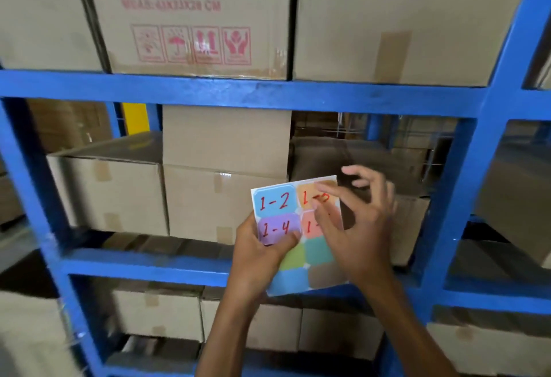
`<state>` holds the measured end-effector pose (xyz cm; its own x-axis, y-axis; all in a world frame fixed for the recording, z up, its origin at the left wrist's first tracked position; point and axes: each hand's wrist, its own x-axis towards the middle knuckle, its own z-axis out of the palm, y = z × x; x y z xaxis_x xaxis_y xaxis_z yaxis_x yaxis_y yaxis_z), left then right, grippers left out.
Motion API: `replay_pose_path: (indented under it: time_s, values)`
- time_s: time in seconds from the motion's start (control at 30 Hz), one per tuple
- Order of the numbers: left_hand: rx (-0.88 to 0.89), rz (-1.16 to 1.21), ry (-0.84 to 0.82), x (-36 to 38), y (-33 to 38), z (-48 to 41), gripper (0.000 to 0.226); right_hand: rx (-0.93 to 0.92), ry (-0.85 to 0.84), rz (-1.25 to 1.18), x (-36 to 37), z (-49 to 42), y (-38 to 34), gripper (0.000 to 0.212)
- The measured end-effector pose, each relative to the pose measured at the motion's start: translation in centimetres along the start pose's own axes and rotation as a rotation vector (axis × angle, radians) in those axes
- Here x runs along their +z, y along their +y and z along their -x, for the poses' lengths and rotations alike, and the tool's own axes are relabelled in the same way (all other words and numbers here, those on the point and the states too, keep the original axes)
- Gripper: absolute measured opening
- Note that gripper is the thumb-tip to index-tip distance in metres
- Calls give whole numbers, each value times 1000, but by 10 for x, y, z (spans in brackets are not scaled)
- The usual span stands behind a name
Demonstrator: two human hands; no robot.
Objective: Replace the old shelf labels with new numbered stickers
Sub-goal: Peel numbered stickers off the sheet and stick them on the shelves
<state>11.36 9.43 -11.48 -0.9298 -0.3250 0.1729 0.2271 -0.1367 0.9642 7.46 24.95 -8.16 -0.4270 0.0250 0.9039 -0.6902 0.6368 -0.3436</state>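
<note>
Sticker sheet [293,260] held upright before the blue shelf beam [208,90]; left hand [262,245] clamped on its left edge — thumb steadying it — while right hand [354,224], fingers loosely apart, picks at the orange sticker [307,197], apparently to peel it.

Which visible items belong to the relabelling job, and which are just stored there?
Job:
- white sticker sheet of coloured, red-numbered labels
- left hand holding it
- right hand picking at the orange sticker
- blue metal shelf beam

Bystanders:
- brown taped cardboard boxes
- yellow post behind
</note>
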Motion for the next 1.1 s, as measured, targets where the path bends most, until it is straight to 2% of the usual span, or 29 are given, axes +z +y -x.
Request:
replay_pose_path:
  time_s: [0.27, 0.43, 0.53, 0.8, 1.1]
  values:
    - [18, 36, -48, -16, 8, -17, 35, -130, -12, 5, 24, -13, -15, 19]
    - [50, 11, -93, -24, 15, -30, 37, -67, -43, -5, 35, -21, -29, 23]
    - [74, -24, -106, -33, 19, -34, 31, -28, -48, 5, 42, -21, -37, 23]
    - [127, -93, -143, -60, 28, -43, 27, 5, -82, -51, 58, -20, -60, 12]
    - [147, -71, -97, -79, 28, -49, 19, 200, -230, -250, 76, -27, -81, 6]
